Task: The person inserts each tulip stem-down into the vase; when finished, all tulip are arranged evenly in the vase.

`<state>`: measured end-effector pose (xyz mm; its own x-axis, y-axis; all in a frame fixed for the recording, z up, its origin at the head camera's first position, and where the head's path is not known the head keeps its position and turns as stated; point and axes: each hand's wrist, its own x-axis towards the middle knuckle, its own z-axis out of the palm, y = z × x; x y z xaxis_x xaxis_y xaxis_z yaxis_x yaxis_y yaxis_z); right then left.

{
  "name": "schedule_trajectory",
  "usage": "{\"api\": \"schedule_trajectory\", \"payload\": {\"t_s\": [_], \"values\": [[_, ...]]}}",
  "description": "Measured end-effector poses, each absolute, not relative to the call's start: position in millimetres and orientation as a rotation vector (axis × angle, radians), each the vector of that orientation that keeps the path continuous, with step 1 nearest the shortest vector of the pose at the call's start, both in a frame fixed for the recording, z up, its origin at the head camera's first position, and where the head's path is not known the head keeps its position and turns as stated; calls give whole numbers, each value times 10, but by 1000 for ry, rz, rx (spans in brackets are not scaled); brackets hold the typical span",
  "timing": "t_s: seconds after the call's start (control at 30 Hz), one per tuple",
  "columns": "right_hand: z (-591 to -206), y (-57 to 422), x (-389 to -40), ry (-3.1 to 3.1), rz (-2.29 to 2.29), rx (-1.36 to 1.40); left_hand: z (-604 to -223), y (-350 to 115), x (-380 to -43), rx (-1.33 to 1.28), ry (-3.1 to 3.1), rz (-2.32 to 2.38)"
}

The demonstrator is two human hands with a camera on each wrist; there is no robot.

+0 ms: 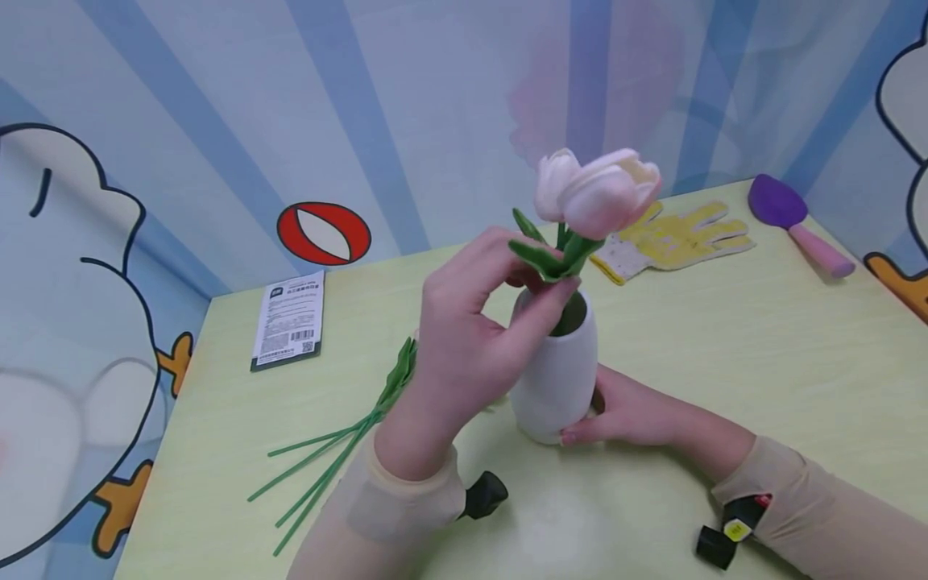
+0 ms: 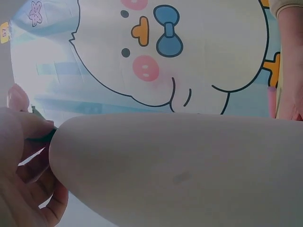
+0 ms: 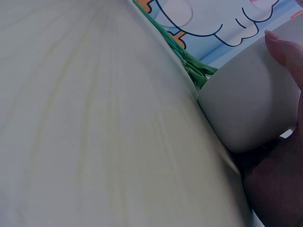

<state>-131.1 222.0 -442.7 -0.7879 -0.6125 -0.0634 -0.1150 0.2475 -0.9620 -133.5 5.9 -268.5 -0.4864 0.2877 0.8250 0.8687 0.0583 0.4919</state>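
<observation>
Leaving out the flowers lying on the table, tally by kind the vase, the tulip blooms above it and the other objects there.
Smooth white vase: 1
Pale pink tulip blooms with green leaves: 2
Yellow-and-white fabric glove: 1
Purple scoop with pink handle: 1
White, flat, printed packet: 1
Total: 6

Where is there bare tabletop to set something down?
Right: a wide patch between the yellow glove and purple scoop behind and the right sleeve in front. Left: a smaller patch between the printed packet and loose stems. Crowded: around the vase, right hand at its base, left hand holding tulips at its mouth.
</observation>
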Motion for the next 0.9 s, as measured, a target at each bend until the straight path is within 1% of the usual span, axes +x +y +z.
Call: {"api": "schedule_trajectory", "payload": {"t_s": [0.23, 0.43, 0.9], "values": [[-4433, 2227, -1305, 2097, -1554, -640, -2692, 51, -1343, -1112, -1835, -1438], [-4433, 2225, -1303, 2101, -1549, -626, -2692, 46, -1338, -1142, -1866, -1468], [-4417, 2230, -1306, 2068, -1566, -632, -2713, 51, -1342, -1198, -1894, -1361]]}}
